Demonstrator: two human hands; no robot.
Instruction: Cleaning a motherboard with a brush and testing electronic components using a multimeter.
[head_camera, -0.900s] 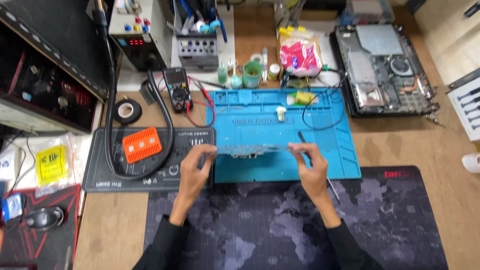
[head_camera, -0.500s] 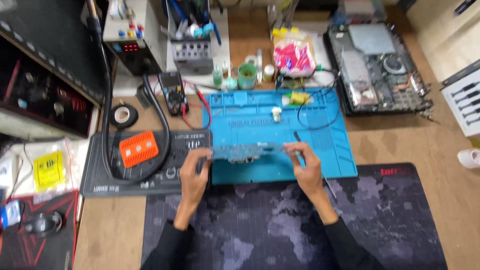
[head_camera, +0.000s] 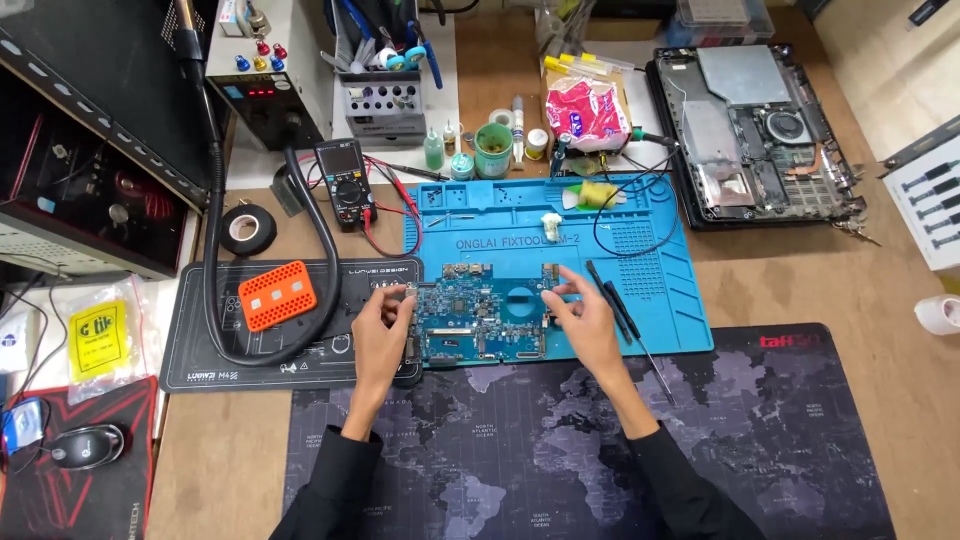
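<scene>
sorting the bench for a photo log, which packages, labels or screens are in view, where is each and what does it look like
Snack bag: top centre, crumpled pink and white.
Zip bag: left edge, clear with yellow label.
Multimeter: left of blue mat, black, dark screen.
Power supply: top left, red lit display.

Left hand (head_camera: 382, 322) and right hand (head_camera: 583, 315) forward, palms down, fingers curled, sleeved forearms converging.

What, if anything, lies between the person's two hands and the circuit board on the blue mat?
Nothing visible does. The left hand rests on the left edge of the circuit board, and the right hand on its right edge. The board lies flat on the blue mat. The screwdriver lies just right of the right hand.
</scene>
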